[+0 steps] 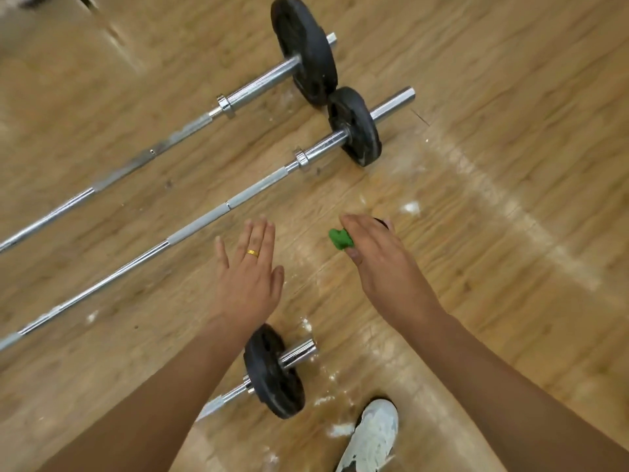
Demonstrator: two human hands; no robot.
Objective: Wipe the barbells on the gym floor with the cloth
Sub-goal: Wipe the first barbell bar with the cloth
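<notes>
Three chrome barbells lie side by side on the wooden gym floor. The far barbell (258, 83) carries a large black plate (304, 51). The middle barbell (190, 229) has a smaller black plate (354, 126). The near barbell (297, 354) with its black plate (272, 371) lies under my left forearm. My left hand (246, 270) hovers flat with straight fingers and a gold ring, just right of the middle bar. My right hand (384, 264) grips a small green object (340, 238); whether it is a bunched cloth or something else, I cannot tell.
A worn white shoe (372, 437) stands at the bottom, right of the near plate. White dusty smears (410, 207) dot the floor around the hands and shoe. A pale worn stripe (510, 212) crosses the boards on the right.
</notes>
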